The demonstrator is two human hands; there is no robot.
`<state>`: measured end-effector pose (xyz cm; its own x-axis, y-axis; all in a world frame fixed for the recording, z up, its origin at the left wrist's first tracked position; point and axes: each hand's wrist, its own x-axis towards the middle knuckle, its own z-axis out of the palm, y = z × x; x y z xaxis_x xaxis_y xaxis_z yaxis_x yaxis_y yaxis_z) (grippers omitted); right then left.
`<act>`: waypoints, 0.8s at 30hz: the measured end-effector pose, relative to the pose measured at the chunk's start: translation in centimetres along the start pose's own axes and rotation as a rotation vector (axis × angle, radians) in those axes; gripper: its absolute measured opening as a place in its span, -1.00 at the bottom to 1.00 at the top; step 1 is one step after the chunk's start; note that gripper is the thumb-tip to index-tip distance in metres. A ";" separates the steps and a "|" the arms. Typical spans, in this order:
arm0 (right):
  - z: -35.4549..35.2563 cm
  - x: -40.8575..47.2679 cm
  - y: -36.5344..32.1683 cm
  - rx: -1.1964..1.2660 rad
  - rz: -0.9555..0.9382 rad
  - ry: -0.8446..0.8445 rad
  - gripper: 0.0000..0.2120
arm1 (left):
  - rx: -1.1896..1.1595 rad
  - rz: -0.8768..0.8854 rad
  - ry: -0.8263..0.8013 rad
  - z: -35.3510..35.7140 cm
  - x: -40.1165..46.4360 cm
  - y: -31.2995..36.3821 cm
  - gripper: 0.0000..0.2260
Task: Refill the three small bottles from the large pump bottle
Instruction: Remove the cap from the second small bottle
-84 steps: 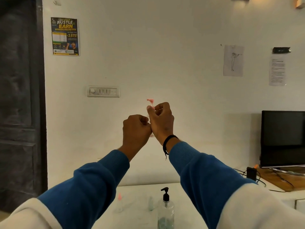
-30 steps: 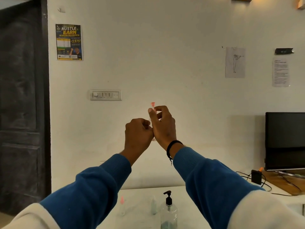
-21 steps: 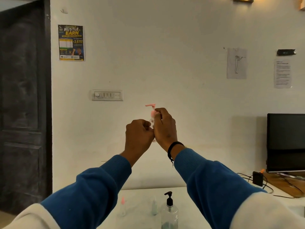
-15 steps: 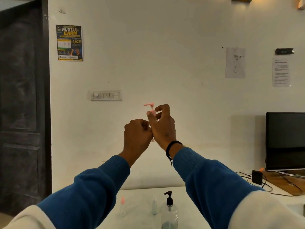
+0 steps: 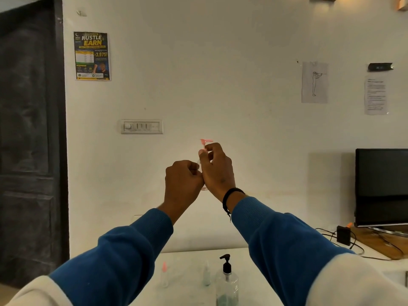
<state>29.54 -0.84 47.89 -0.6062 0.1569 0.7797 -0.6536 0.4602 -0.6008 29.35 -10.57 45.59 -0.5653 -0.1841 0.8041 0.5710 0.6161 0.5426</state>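
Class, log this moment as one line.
left hand: grips small bottle | right hand: pinches pink cap | pump bottle: on table, untouched

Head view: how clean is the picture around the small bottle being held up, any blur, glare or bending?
Head view: the pink cap is smeared by motion blur; the clear small bottle body nearly vanishes against the white wall, hidden mostly behind the left hand and right hand; warm lamp glow top right; wide-angle bending along the door frame; the pump bottle is soft.
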 end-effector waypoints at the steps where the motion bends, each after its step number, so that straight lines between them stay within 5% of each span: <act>1: 0.1 0.0 0.0 0.001 0.000 -0.001 -0.77 | -0.002 -0.002 0.003 0.0 -0.1 0.0 -0.84; 24: 0.1 -0.6 0.1 -0.031 0.012 -0.029 -0.76 | -0.001 -0.008 -0.006 0.0 -0.5 -0.4 -0.87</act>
<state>29.77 -0.96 47.31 -0.6267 0.1375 0.7670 -0.6324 0.4853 -0.6037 29.44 -10.75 44.96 -0.5734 -0.1848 0.7982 0.5672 0.6134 0.5495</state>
